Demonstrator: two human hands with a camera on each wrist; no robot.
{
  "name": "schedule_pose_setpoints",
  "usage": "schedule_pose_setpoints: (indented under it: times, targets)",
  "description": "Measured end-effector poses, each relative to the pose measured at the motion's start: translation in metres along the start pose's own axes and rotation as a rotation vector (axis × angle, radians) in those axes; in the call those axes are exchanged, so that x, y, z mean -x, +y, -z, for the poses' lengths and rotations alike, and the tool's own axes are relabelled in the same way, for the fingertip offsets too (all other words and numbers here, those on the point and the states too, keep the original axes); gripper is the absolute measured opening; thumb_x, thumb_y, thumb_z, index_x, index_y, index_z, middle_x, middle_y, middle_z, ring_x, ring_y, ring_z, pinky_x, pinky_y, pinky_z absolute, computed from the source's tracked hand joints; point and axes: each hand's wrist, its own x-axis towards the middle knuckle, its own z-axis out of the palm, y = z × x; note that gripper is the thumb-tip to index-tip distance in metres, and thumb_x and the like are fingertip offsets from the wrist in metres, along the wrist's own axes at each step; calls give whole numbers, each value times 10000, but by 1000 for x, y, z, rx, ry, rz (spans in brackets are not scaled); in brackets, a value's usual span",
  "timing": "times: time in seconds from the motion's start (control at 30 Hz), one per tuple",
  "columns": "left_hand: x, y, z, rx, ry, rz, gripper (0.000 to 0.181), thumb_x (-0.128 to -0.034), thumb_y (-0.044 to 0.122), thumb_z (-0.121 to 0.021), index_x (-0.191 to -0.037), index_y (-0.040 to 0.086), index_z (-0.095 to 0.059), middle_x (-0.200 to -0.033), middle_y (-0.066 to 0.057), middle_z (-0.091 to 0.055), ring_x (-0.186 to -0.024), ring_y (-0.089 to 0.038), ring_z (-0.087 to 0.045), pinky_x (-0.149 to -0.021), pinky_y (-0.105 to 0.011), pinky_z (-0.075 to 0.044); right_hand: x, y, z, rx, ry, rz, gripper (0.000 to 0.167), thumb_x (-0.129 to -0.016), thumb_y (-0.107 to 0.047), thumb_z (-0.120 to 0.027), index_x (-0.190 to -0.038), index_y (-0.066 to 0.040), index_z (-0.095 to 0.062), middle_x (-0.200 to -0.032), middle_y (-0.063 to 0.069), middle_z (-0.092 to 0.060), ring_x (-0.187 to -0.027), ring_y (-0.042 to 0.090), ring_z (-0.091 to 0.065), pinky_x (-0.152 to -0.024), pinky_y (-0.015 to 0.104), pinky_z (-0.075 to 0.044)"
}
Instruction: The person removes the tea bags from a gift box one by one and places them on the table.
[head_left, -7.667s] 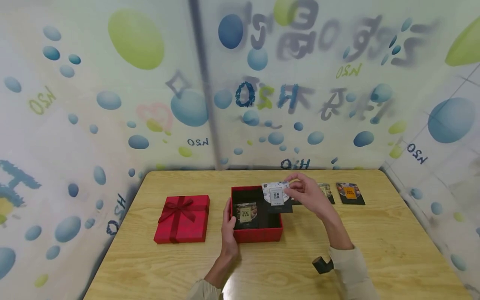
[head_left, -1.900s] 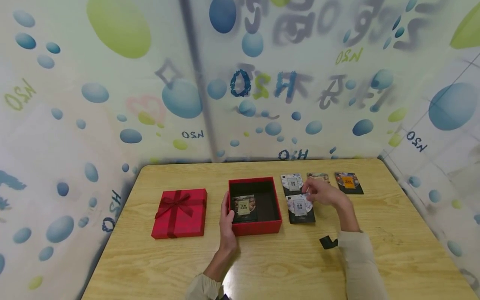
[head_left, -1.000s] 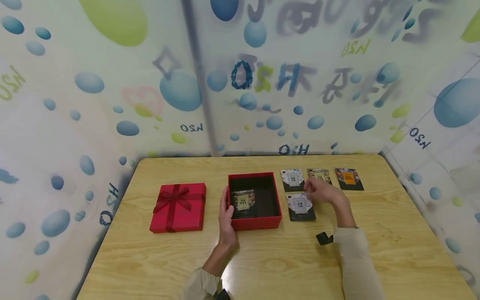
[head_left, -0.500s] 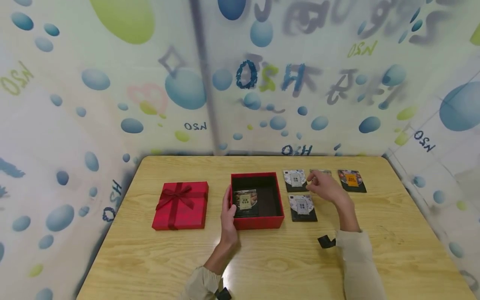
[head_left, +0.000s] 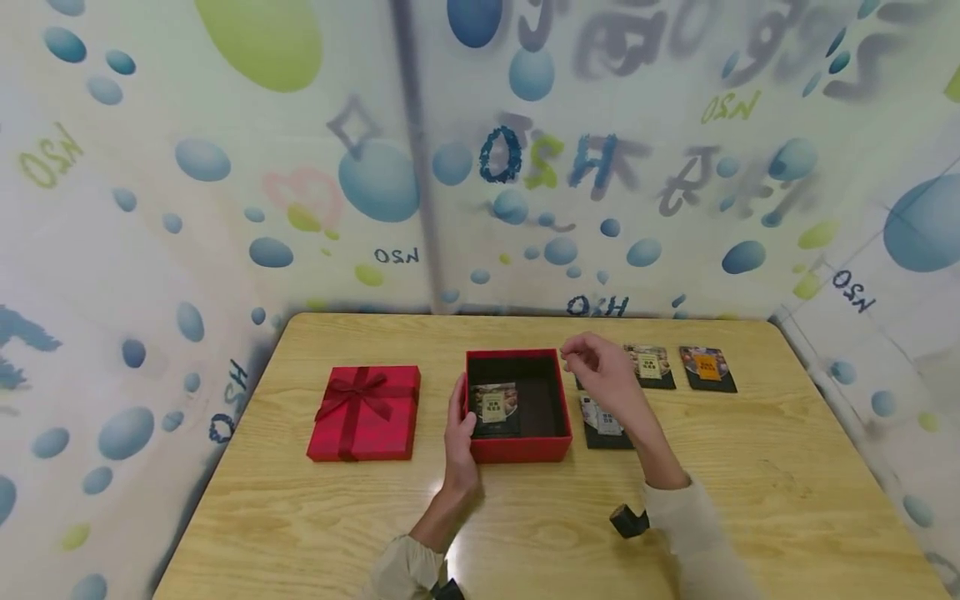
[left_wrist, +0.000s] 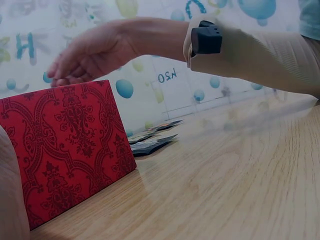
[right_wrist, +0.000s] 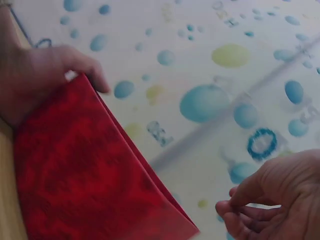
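My left hand (head_left: 459, 437) grips the left wall of an open red box (head_left: 521, 451), its thumb over the rim. A dark packet with a gold label (head_left: 493, 408) lies inside on the left. Above the box's right rim hovers my right hand (head_left: 611, 379), empty, fingers loosely bent; it hides most of one packet behind it. A silver-labelled packet (head_left: 603, 425) lies just right of the box, partly under the wrist. In the right wrist view, the left thumb hooks over the edge of the red box (right_wrist: 95, 170), and the right hand (right_wrist: 280, 200) touches nothing.
A red lid with a ribbon bow (head_left: 366, 417) lies left of the box. At the back right of the wooden table (head_left: 780, 483) are a gold-labelled packet (head_left: 649, 367) and an orange-labelled packet (head_left: 708, 367). A patterned wall stands behind the table.
Earlier my right hand held a silver-labelled packet over the box; that packet now lies on the table. The hand has since moved left from the packets to the box's right rim. My left hand kept its grip.
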Motion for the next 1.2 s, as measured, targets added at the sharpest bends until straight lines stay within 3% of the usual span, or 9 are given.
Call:
schedule_pose_setpoints:
  times: [0.2,0.4,0.47,0.67,0.83,1.0,1.2]
  targets:
    - [1,0,1,6,1,28,659,-1018,46,-314,-1669,86,-214,-1689,-181,-276,-1510,-383,-259,-1168,-439,-310,8,-13,-35,-64,-30,60,111,-1032,-47,-603,-1077,-73,-701,-979,101,-715,-868,214,-682,-704,273,-518]
    - [3,-3,3,-38,-10,15,655,-1024,85,-320,-1671,115,-220,-1701,-114,-270,-1537,-348,-234,-1188,-465,-274,14,-18,-64,-99,-129,66,132,-1021,-23,-610,-1130,-68,-669,-1138,147,-671,-1006,352,-700,-820,319,-574]
    - [4,-5,3,-51,-15,-3,654,-1023,97,-323,-1670,117,-228,-1705,-97,-265,-1549,-342,-213,-1209,-505,-230,14,-20,-70,-93,-163,46,151,-1024,-36,-610,-1165,-55,-658,-1202,143,-645,-1054,340,-697,-845,347,-583]
    - [5,-7,1,-81,13,-3,656,-1010,121,-346,-1662,145,-275,-1712,-63,-250,-1565,-281,-154,-1215,-566,-111,7,-20,-86,91,-272,-47,283,-996,-74,-635,-1269,-1,-625,-1220,176,-650,-1030,250,-663,-904,452,-556]
    - [8,-8,0,-77,12,6,674,-993,134,-354,-1662,126,-271,-1703,-92,-272,-1558,-318,-190,-1219,-569,-130,0,-17,-95,267,-364,-100,380,-967,-110,-670,-1320,2,-582,-1086,145,-683,-904,239,-589,-845,446,-503]
    - [6,-6,0,-89,2,-10,669,-1000,145,-345,-1664,126,-263,-1704,-87,-271,-1560,-297,-196,-1226,-538,-143,-3,-17,-99,311,-422,-154,451,-976,-141,-667,-1382,11,-543,-1035,114,-678,-852,231,-591,-790,428,-492]
    - [2,-4,3,-80,-2,-39,675,-993,134,-352,-1662,113,-265,-1697,-71,-294,-1544,-321,-226,-1220,-389,-229,-6,-20,-101,350,-392,-173,474,-974,-162,-668,-1397,10,-539,-1056,117,-683,-882,243,-601,-821,452,-503]
